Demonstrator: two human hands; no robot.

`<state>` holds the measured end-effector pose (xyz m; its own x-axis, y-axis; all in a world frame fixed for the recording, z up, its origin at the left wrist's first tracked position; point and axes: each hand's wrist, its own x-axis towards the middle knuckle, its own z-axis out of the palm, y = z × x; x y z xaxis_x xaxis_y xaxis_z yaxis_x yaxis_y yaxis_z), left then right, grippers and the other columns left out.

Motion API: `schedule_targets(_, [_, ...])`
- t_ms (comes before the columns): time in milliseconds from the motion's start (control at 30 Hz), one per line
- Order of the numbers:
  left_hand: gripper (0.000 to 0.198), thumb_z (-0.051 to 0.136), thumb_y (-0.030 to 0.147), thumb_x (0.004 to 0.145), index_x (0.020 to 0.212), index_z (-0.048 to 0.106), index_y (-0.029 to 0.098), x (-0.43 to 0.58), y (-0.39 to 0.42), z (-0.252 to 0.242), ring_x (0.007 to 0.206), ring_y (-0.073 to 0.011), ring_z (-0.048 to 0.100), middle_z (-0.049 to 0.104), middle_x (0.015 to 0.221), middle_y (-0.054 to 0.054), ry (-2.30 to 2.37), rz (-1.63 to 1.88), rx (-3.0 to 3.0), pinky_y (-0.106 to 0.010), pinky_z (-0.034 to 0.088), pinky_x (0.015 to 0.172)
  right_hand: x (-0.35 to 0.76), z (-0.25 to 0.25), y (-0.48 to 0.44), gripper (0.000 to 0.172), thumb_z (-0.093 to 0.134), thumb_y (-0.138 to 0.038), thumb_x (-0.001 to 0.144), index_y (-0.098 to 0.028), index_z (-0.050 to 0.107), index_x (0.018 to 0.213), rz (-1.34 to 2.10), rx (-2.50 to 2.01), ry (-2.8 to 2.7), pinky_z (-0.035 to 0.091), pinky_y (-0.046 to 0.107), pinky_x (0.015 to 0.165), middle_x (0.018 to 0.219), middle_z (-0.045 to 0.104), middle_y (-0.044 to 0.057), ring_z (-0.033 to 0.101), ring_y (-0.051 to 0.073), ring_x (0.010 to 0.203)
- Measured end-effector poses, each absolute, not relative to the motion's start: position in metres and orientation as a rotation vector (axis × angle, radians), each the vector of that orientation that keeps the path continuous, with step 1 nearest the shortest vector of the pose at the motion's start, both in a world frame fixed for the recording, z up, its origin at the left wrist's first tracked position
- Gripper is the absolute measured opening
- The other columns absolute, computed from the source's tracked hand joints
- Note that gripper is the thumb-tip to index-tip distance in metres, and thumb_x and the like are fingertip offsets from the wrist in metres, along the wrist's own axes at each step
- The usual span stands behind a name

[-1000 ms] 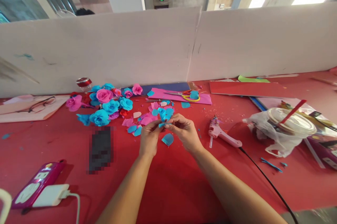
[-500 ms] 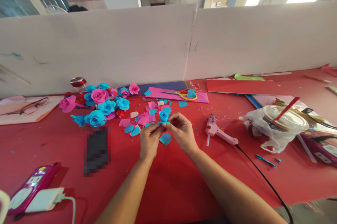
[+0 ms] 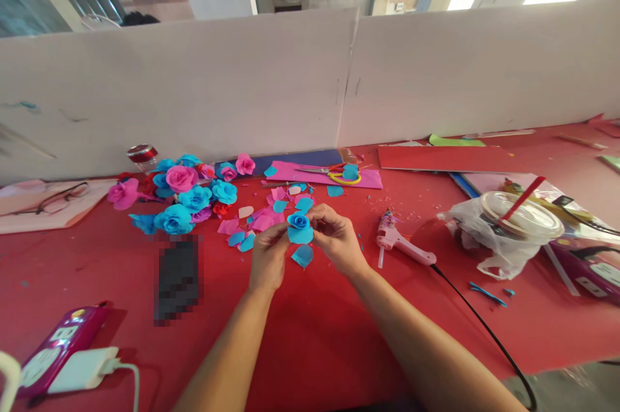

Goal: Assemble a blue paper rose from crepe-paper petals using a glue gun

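Between my two hands is a small blue paper rose (image 3: 299, 227), its rolled centre facing up and a wide petal at its front. My left hand (image 3: 269, 252) pinches its left side. The fingers of my right hand (image 3: 338, 237) close on its right side, partly hidden behind it. A loose blue petal (image 3: 303, 256) lies on the red table just below the rose. Behind my hands are scattered pink petals (image 3: 268, 218) and blue petals (image 3: 236, 239). Finished-looking blue, pink and red paper roses (image 3: 175, 217) are heaped to the left.
A pink glue gun (image 3: 404, 247) with a black cord lies right of my hands. Yellow-handled scissors (image 3: 346, 174) rest on pink paper (image 3: 372, 179). Farther right stands a lidded cup (image 3: 526, 215) in a plastic bag. Left are a power strip (image 3: 62, 341) and glasses (image 3: 61, 197).
The rose has tipped so that its front petal faces me, where it was seen edge-on before. My hands have moved slightly apart, still holding it.
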<state>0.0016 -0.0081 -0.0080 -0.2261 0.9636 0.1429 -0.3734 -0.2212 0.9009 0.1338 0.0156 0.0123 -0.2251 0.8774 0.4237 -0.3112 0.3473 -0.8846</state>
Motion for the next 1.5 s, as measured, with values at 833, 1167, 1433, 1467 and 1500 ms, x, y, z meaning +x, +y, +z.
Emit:
schedule_targets(833, [0.021,0.083,0.022,0.054,0.072,0.072,0.019,-0.001,-0.008,-0.003,0.068,-0.0086,0.062,0.070,0.074,0.002,0.884,1.512,0.564,-0.020,0.050,0.066,0.131,0.012,0.013,0.017,0.072,-0.034,0.073,-0.022,0.064,0.083,1.359,-0.618,-1.256,0.045,0.028,0.068,0.076,0.061,-0.001,0.057,0.014,0.071])
schedule_targets(1167, [0.017,0.081,0.021,0.056,0.069,0.070,0.019,-0.001,-0.005,-0.008,0.071,-0.0103,0.063,0.069,0.072,0.002,0.860,1.562,0.625,-0.025,0.049,0.073,0.126,0.009,0.007,0.026,0.069,-0.018,0.071,-0.024,0.053,0.091,0.777,-0.731,-1.453,0.044,0.030,0.072,0.091,0.053,0.002,0.050,0.016,0.079])
schedule_targets(1433, [0.025,0.084,0.021,0.051,0.072,0.072,0.015,0.003,-0.006,-0.007,0.071,-0.0125,0.064,0.072,0.075,-0.003,0.933,1.483,0.615,-0.026,0.050,0.075,0.125,0.006,0.010,0.013,0.067,-0.030,0.075,-0.020,0.058,0.074,1.068,-0.795,-1.287,0.043,0.028,0.067,0.070,0.058,-0.001,0.052,0.014,0.067])
schedule_targets(1467, [0.026,0.085,0.020,0.049,0.070,0.072,0.014,0.003,-0.006,-0.007,0.067,-0.0110,0.063,0.071,0.072,-0.003,0.964,1.465,0.591,-0.024,0.050,0.070,0.125,0.005,0.012,0.015,0.069,-0.031,0.073,-0.020,0.058,0.074,1.102,-0.798,-1.226,0.043,0.027,0.065,0.070,0.057,-0.001,0.052,0.013,0.067])
schedule_targets(1500, [0.027,0.085,0.021,0.048,0.070,0.072,0.014,0.002,-0.005,-0.007,0.062,-0.0091,0.062,0.071,0.071,-0.003,0.997,1.449,0.571,-0.021,0.049,0.064,0.126,0.005,0.015,0.017,0.070,-0.032,0.072,-0.020,0.058,0.075,1.136,-0.804,-1.164,0.042,0.026,0.064,0.070,0.056,-0.002,0.051,0.013,0.066])
